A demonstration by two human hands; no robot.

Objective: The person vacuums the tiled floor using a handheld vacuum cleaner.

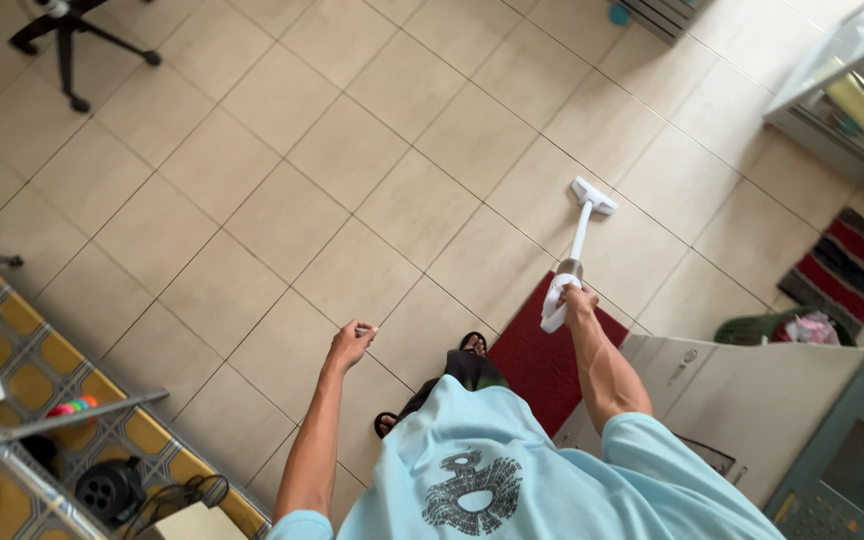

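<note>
I see my right hand point(578, 298) wrapped around the handle of a white stick vacuum point(574, 262), fingers closed tight on the grip. The vacuum stands over the near corner of the red mat point(537, 355), its wand slanting away from the mat so the head rests on bare floor point(282, 160) just beyond the mat's far edge. My left hand point(350, 343) hangs free, well to the left of the mat, fingers loosely curled; something small and pale shows at the fingertips, but I cannot tell whether it is pinched there or what it is.

My feet in dark sandals point(472, 343) stand at the mat's left edge, one touching it, the other further back. Right of the mat sits a pale cabinet point(752, 400), touching the mat's right side. Beyond that, further right of the mat, lie a green basket point(757, 326) and a striped rug point(847, 265). Far left of the mat, a yellow-patterned surface point(12, 350) carries a black cable reel point(109, 490) and a grey bar across it. A black stand point(67, 35) is well beyond the mat, at the far left.
</note>
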